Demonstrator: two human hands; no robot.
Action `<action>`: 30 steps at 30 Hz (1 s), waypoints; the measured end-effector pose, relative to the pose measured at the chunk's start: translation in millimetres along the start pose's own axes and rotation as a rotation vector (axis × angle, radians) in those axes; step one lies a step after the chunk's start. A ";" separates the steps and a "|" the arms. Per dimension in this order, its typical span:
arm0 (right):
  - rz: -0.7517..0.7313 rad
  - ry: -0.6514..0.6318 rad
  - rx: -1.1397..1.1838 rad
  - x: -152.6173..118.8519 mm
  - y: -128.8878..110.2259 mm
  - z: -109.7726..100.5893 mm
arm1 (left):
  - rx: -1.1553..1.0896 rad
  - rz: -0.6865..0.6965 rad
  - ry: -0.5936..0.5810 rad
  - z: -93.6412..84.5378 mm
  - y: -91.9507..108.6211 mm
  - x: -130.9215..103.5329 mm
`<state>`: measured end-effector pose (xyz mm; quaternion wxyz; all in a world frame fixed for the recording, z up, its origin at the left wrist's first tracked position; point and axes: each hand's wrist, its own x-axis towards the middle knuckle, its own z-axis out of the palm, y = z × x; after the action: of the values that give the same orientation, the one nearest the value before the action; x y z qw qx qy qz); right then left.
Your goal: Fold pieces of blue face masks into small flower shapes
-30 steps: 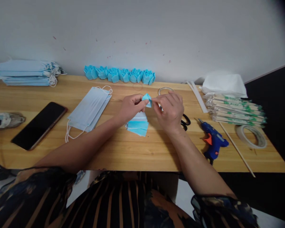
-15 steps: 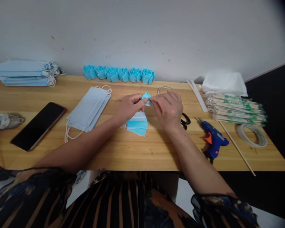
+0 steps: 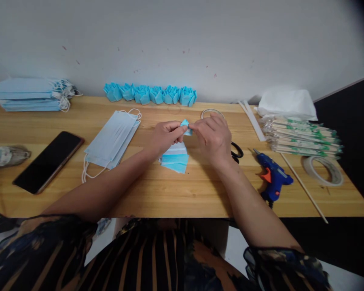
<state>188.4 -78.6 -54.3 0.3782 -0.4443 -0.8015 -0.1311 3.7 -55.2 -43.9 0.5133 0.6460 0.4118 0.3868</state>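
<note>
Between my two hands, above the middle of the table, is a small folded piece of blue mask fabric with a pointed top. My left hand pinches its left side between thumb and fingers. On the other side, the closed fingertips of my right hand grip its right edge. Just below lie several cut blue fabric pieces, fanned out on the wood. Black-handled scissors are partly hidden behind my right hand. A roll of tape shows behind that hand too.
Blue fabric flowers line the wall. Face masks, a mask stack and a phone lie left. Rightward are a blue glue gun, glue sticks, wrapped chopsticks, a thin stick and a tape roll.
Both hands stay in nearly the same place, still pinching the folded fabric. Its visible top looks a little smaller and narrower. The whole view has shifted very slightly.
</note>
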 end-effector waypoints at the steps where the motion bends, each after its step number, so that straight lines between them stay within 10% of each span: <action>1: -0.006 0.003 0.001 -0.1 0.5 -0.1 | 0.000 -0.006 0.001 -0.1 -0.3 -0.1; 7: 0.025 -0.012 0.112 -0.9 0.7 -4.5 | -0.028 -0.011 0.033 -3.0 0.1 0.2; 17: 0.726 -0.038 0.869 -4.0 1.5 -0.2 | 0.038 0.010 -0.031 -4.3 6.0 -1.1; 30: 0.722 -0.140 0.967 -3.0 -2.0 2.0 | 0.131 0.030 -0.067 -3.4 5.2 -1.6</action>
<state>186.7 -80.5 -57.6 0.5043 -0.4733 -0.5919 0.4139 0.7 -56.1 -38.4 0.4775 0.6970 0.4091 0.3448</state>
